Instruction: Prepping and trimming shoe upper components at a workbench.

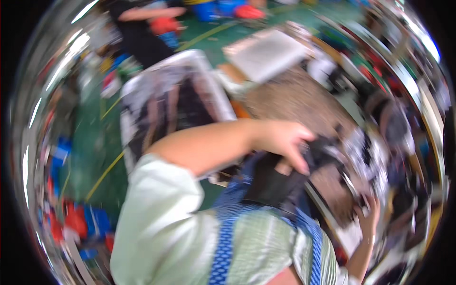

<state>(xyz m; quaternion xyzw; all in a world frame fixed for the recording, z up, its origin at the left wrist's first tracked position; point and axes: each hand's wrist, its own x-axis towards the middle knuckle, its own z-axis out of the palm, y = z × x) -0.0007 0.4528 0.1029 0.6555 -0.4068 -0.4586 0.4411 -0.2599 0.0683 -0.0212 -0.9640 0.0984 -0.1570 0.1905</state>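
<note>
My left forearm crosses in front of my body, and my left hand [285,141] is at the middle of the view. Its thumb and fingers close on a soft-looking black piece [325,151], perhaps cloth; blur hides its exact kind. Below this hand, a flat dark panel [270,183] lies against my blue patterned apron [227,237]. Farther right, my right hand [369,216] is at the near right part of the brown worktable [289,97]. Its fingers curve beside a small dark item [363,202], but motion smears them, and I cannot tell whether they grip it.
A large white-rimmed bin [199,59] with dark material stands left of the worktable. A white shallow box [266,54] sits at the table's far end. Clear plastic bags [368,152] lie along its right side. Beyond the bin is another person's arm [152,13].
</note>
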